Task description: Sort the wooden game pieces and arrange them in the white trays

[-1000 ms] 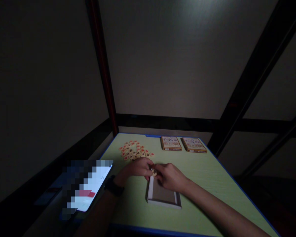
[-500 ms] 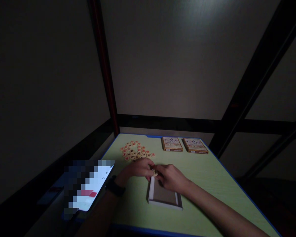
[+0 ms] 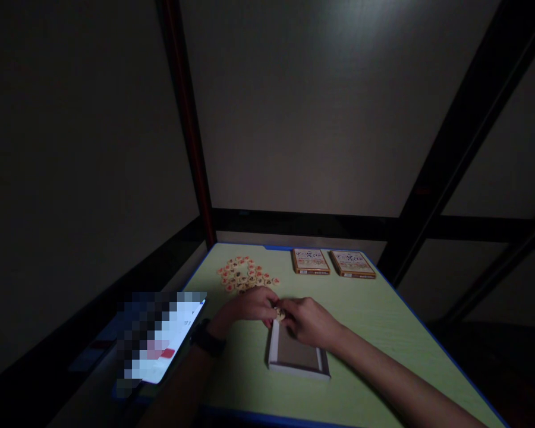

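Note:
A shallow white-rimmed tray with a brown inside lies on the green table. My left hand and my right hand meet at the tray's far end. Their fingertips pinch together on small round pale game pieces. My left wrist wears a dark watch. A loose cluster of round pieces with red and black marks lies just beyond my left hand.
Two flat brown boxes, one beside the other, lie at the table's far edge. A lit phone screen stands at the left, off the table's corner. Dark frame bars rise behind, in front of a pale wall.
Both hands stay at the tray's far end with only tiny finger shifts. The view has drifted slightly.

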A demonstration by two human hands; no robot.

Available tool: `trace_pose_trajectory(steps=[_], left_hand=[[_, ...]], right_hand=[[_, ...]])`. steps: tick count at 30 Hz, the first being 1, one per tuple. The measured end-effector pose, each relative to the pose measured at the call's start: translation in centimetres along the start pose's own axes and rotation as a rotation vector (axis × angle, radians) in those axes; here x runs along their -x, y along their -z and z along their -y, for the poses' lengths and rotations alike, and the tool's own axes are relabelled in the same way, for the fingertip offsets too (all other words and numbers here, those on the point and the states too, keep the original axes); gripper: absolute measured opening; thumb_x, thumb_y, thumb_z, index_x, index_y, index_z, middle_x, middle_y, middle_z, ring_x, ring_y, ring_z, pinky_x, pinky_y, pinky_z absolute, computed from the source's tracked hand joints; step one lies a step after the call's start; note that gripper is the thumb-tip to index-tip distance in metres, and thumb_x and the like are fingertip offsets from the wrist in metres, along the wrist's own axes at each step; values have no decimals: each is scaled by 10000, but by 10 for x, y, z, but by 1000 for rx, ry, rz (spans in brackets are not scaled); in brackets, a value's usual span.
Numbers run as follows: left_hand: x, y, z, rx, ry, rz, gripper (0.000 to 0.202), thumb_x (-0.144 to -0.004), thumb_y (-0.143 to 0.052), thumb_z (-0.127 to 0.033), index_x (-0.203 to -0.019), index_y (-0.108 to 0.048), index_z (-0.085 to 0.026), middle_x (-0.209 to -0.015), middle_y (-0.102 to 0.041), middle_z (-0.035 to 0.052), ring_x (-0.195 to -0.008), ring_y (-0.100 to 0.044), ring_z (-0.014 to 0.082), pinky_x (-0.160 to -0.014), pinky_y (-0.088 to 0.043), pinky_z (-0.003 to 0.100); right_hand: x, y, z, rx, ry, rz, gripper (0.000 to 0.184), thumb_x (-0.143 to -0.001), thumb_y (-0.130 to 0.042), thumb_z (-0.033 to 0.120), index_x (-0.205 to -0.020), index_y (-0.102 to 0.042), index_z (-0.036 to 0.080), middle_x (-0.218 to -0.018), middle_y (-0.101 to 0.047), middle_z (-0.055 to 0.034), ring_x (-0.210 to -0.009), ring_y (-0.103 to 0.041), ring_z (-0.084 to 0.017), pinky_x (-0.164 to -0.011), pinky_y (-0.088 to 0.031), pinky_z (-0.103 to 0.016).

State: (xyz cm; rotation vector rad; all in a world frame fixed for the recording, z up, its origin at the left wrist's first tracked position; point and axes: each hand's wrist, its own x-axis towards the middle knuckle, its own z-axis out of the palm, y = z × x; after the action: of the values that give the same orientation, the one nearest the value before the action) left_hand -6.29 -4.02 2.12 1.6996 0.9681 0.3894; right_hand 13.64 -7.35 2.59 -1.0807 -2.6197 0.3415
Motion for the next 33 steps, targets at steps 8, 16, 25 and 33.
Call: trace_pose_trajectory(steps=[8,16,25,33], left_hand=[[-3,0,3,-14,6,1,103,-627,-618,-169,-724,-594,-148,-606,-628,-12,-596,-647,149,-518,-447,207],[-2,-2,1,-13,6,-12,124,-621,-624,-154,-743,-601,-144,-605,-633,-17,-577,-639,143,-513,-439,210],[-5,0,8,-39,-4,3,196,-646,-652,-179,-836,-638,-131,-616,-644,-14,-599,-639,142,-537,-436,207],[-3,1,5,-29,13,-1,206,-637,-635,-144,-843,-642,-134,-630,-653,-8,-611,-642,149,-562,-458,219]], right_hand=[[0,0,-2,41,30,17,266,-862,-554,131,-1101,-665,168,-978,-745,-84,-824,-691,-190,-698,-458,-247],[0,-2,-7,72,79,0,251,-908,-547,184,-1134,-656,181,-953,-742,-75,-789,-686,-182,-688,-455,-246],[0,-3,-8,243,144,25,270,-948,-517,244,-1176,-637,164,-943,-731,-91,-764,-670,-189,-654,-436,-260],[3,5,-1,299,165,47,324,-931,-522,242,-1224,-619,143,-946,-728,-107,-747,-661,-203,-637,-427,-284]])
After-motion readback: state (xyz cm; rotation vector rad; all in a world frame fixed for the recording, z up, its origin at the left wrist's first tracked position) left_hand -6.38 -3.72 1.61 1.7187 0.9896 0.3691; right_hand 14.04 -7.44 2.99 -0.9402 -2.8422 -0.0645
